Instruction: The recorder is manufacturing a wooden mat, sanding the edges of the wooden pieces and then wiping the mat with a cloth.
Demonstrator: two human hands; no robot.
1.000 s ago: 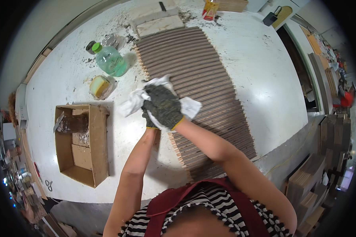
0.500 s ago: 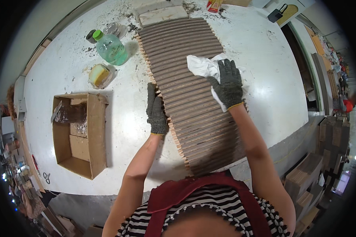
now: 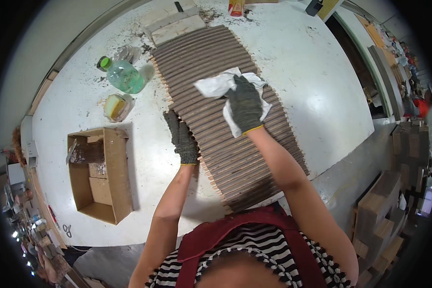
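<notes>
A long row of grey-brown wooden strips (image 3: 225,165) lies side by side like a ribbed mat, with pale strip ends showing along both edges. My right hand (image 3: 246,103), in a dark grey knit glove, grips a crumpled white cloth (image 3: 218,85) and presses it on the strips' upper middle. The fingertips are partly hidden in its folds. Along the left edge of the strips rests my left hand (image 3: 182,139), gloved alike. Its fingers are stretched out against the strip ends, and it holds nothing.
On the white table (image 3: 331,96), a green-capped bottle (image 3: 125,77) and a yellow-and-white sponge (image 3: 114,106) stand left. An open cardboard box (image 3: 122,177) is nearer, scissors (image 3: 67,231) by the edge. A pale block (image 3: 175,26) sits at the strips' far end. Stacked boards (image 3: 379,201) stand right.
My right hand has moved left with the cloth, from the right edge of the strips onto their middle. My left hand stays at the left edge. The whole view has shifted slightly.
</notes>
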